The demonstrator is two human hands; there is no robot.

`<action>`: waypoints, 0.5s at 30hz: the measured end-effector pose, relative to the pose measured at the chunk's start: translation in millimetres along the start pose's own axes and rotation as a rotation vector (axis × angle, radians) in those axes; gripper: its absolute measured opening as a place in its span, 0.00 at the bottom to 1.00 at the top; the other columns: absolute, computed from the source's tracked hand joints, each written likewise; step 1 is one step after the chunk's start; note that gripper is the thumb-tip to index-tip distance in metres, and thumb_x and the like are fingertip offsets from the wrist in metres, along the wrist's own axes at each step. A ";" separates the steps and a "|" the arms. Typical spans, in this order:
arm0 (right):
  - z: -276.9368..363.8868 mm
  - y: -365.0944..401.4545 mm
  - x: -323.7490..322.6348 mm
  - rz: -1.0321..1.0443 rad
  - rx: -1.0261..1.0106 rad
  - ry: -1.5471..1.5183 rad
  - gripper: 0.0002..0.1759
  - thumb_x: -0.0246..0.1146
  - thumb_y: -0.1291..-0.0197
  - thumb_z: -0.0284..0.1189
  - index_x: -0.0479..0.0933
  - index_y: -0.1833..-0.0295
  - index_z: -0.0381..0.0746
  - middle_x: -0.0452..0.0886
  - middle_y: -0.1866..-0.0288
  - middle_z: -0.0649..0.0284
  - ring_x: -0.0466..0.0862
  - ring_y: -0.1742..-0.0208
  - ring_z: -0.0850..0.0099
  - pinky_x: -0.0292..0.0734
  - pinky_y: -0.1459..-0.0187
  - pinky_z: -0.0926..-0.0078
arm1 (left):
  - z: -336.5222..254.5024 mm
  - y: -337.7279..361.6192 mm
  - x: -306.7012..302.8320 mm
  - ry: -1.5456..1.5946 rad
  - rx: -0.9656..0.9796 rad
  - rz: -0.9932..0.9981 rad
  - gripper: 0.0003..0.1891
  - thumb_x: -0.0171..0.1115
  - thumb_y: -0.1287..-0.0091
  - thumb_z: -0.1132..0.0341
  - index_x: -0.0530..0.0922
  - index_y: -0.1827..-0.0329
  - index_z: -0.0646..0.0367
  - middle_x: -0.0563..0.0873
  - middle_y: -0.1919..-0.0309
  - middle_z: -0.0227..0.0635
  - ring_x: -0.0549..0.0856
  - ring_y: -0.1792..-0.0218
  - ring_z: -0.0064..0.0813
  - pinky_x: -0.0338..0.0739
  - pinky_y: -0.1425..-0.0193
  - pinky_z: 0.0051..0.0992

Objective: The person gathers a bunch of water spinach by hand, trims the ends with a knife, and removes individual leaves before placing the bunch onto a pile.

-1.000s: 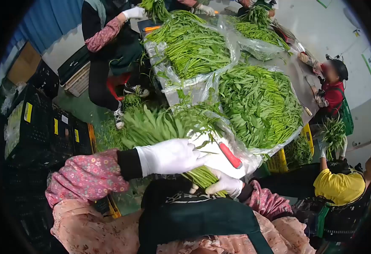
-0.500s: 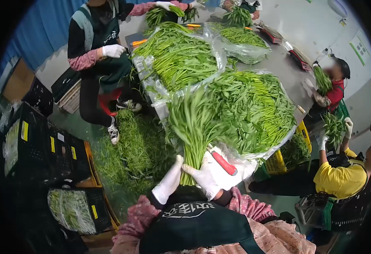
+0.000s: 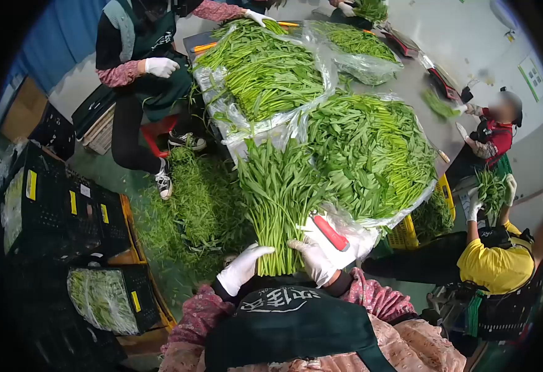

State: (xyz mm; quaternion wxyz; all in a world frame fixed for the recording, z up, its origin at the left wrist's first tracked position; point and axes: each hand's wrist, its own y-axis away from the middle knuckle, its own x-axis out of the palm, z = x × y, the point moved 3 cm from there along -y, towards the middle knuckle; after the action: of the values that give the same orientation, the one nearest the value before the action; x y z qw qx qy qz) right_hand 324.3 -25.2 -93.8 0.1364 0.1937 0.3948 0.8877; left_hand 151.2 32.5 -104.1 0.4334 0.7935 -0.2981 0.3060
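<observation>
The left hand (image 3: 244,268) and right hand (image 3: 316,263), both gloved, pinch the stem ends of a bunch of greens (image 3: 277,208) between them, in front of the apron (image 3: 296,319). Slackened pressure from either side could let outer stems slide out. Just beyond the right hand lies a red-handled tool (image 3: 330,233); a sideways swing could knock it. Farther off, the bunch's leaves overlap a leafy pile (image 3: 370,158) in view, so they might snag.

Looks like a vegetable-packing workroom, judging by heaped leafy greens (image 3: 373,158), labelled plastic crates (image 3: 54,214) and gloved co-workers (image 3: 163,105).
</observation>
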 end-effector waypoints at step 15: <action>22.8 12.2 23.1 0.336 -0.195 -0.278 0.23 0.65 0.37 0.19 0.75 0.36 0.35 0.84 0.45 0.58 0.84 0.46 0.69 0.81 0.42 0.68 | -18.8 1.7 23.0 -0.253 0.078 0.026 0.28 0.67 0.32 0.73 0.70 0.29 0.60 0.82 0.40 0.31 0.82 0.42 0.23 0.76 0.37 0.26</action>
State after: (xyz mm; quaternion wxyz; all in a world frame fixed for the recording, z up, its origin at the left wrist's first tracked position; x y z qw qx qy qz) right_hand 313.0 -9.2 -65.1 0.0581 0.3629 0.2467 0.8967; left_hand 160.3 43.3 -77.9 0.3571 0.8382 -0.3484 0.2202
